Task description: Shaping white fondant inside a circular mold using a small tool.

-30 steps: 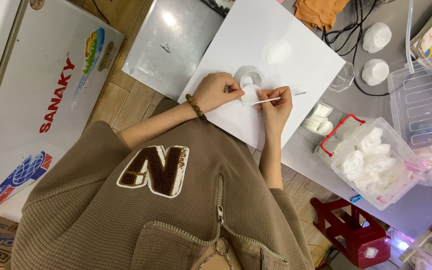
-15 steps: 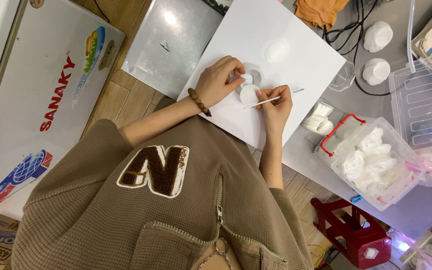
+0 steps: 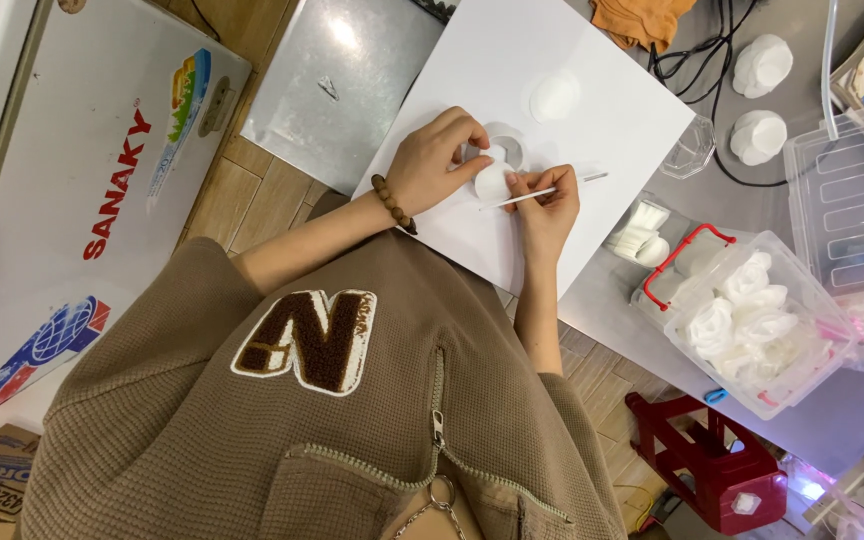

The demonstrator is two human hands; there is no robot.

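Note:
My left hand (image 3: 439,160), with a bead bracelet on the wrist, pinches a small round white pad (image 3: 493,184) over a large white sheet (image 3: 612,130). Just behind the pad a greyish ring (image 3: 508,146) lies on the sheet, partly covered by my fingers. My right hand (image 3: 549,208) grips a thin white stick (image 3: 552,190), and the stick's left tip touches the lower edge of the pad. A second round white pad (image 3: 555,97) rests on the sheet farther back.
A clear box with a red handle (image 3: 752,330) holds white folded pieces at the right, next to a stack of pads (image 3: 637,232) and clear trays (image 3: 852,190). Two white moulded shapes (image 3: 760,66), cables, an orange cloth (image 3: 642,18), a metal sheet (image 3: 337,85), a red stool (image 3: 702,460).
My left hand has shifted slightly up and right, and its fingers have curled round the white pad. The stick in my right hand has edged left against the pad.

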